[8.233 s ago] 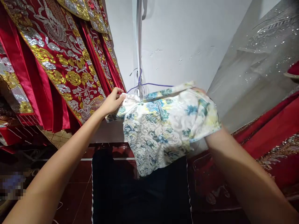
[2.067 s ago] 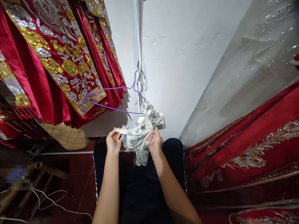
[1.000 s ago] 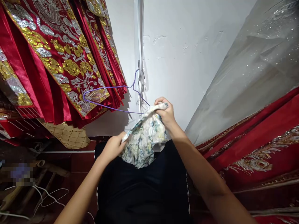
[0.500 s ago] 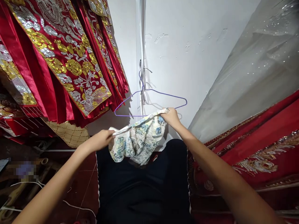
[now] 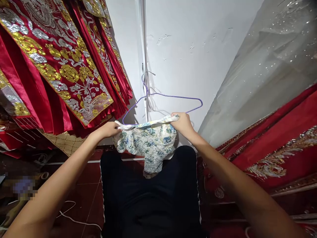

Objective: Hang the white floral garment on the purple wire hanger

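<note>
A white garment with a blue and green floral print (image 5: 151, 140) hangs stretched between my hands, its lower part bunched and narrowing to a point. My left hand (image 5: 110, 129) is closed on the left end of its top edge. At the right end of that edge, my right hand (image 5: 182, 123) pinches the cloth. A purple wire hanger (image 5: 170, 96) hangs against the wall just beyond. The hanger's lower bar is largely covered by the garment, and I cannot tell whether the cloth touches it.
Red garments with gold and silver embroidery (image 5: 74, 72) hang at the left. On the right are a translucent sparkly cover (image 5: 250, 69) and beaded red cloth (image 5: 277, 145). A white wall (image 5: 183, 43) stands ahead. A white cable (image 5: 79, 222) lies on the red-brown floor (image 5: 86, 195).
My left hand has risen with its end of the garment, so the top edge is more level and pulled straighter. It now covers most of the hanger's lower bar.
</note>
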### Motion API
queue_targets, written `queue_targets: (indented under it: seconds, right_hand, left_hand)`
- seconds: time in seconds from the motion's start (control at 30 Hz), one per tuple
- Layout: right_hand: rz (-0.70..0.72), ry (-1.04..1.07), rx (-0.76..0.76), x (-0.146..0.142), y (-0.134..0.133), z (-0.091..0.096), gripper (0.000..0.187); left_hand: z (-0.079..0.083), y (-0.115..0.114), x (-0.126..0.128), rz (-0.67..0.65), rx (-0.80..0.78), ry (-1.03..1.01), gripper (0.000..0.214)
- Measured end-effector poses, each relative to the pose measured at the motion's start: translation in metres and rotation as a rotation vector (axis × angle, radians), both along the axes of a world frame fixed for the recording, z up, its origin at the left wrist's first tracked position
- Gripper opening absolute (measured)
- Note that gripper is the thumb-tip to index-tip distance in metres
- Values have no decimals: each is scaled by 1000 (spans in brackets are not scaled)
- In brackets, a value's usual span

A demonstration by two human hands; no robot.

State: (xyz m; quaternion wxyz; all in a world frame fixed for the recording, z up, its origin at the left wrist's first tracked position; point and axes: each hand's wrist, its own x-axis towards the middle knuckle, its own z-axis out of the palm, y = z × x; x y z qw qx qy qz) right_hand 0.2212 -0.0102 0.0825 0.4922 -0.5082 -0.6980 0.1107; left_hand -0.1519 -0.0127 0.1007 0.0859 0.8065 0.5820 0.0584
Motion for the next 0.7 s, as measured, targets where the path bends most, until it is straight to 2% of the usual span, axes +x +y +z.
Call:
queue_targets:
  seconds: [0.07, 0.13, 0.23, 0.3, 0.33, 0.4, 0.5, 0.6, 0.7]
  right_hand:
    - [14, 2, -5, 1, -2, 3, 15]
    - [6, 6, 3, 1, -4, 5, 16]
    - [-9, 8, 7, 0, -6, 4, 15]
    - [1, 15, -8, 1, -7, 2, 14]
    - [8, 22, -17, 1, -7, 1, 14]
    - [25, 41, -28, 0, -6, -1, 17]
    - [73, 89, -36, -8, -4, -2, 24]
    - [154, 131, -59, -20, -6, -2, 24]
    - [215, 120, -34, -22, -14, -4, 5]
  left_hand:
    - [-1, 5, 0, 13, 116, -25, 26]
    - [-2, 10, 0, 4, 144, -31, 26]
    - [-7, 12, 0, -83, -30, -25, 27]
    - [-10, 10, 1, -125, -71, -44, 26]
    - [-10, 9, 1, -128, -24, -62, 24]
    - [-7, 5, 5, -119, 173, -127, 19]
    - [6, 3, 15, -163, 398, -300, 18]
    - [17, 6, 27, -210, 434, -512, 39]
    - [22, 11, 31, -206, 433, -561, 51]
